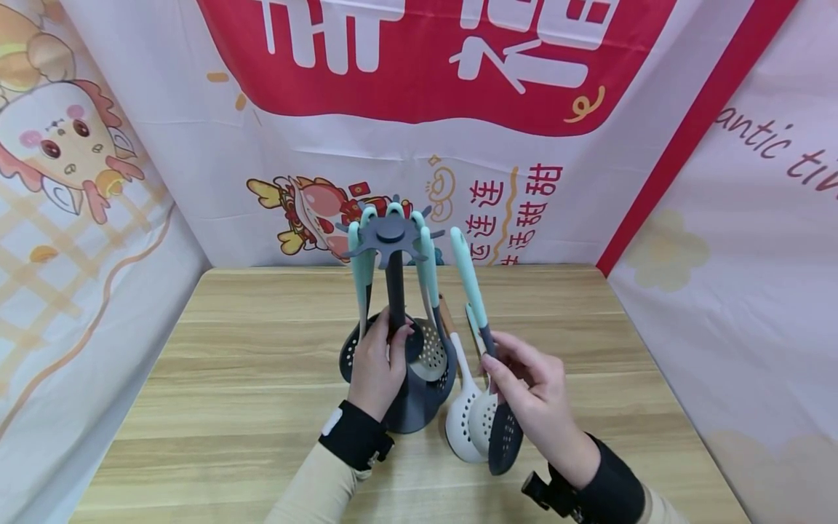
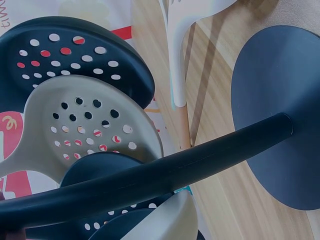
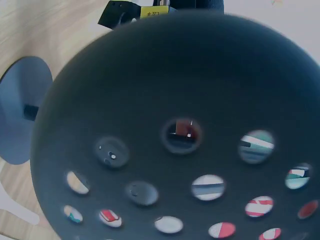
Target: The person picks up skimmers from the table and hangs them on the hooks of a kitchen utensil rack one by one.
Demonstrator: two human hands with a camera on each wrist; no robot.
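Observation:
My left hand (image 1: 378, 367) grips the dark pole (image 1: 395, 284) of a utensil stand, whose round base (image 1: 411, 415) rests on the table. From the stand's hooked top (image 1: 390, 231) hang several utensils with mint handles, among them a beige skimmer (image 1: 428, 362) and a dark skimmer (image 2: 132, 82). In my right hand (image 1: 533, 386) is a dark slotted spoon, pinched low on its mint-and-grey handle (image 1: 468, 280). Its perforated head (image 3: 150, 80) points down and fills most of the right wrist view. The handle stands nearly upright, right of the stand.
Beside the stand, a white slotted spoon (image 1: 458, 437) with a wooden handle lies on the wooden table (image 1: 262, 349). A beige slotted spoon (image 1: 481, 422) overlaps it, partly behind the dark one. Printed cloth (image 1: 419, 131) hangs behind the table and at both sides.

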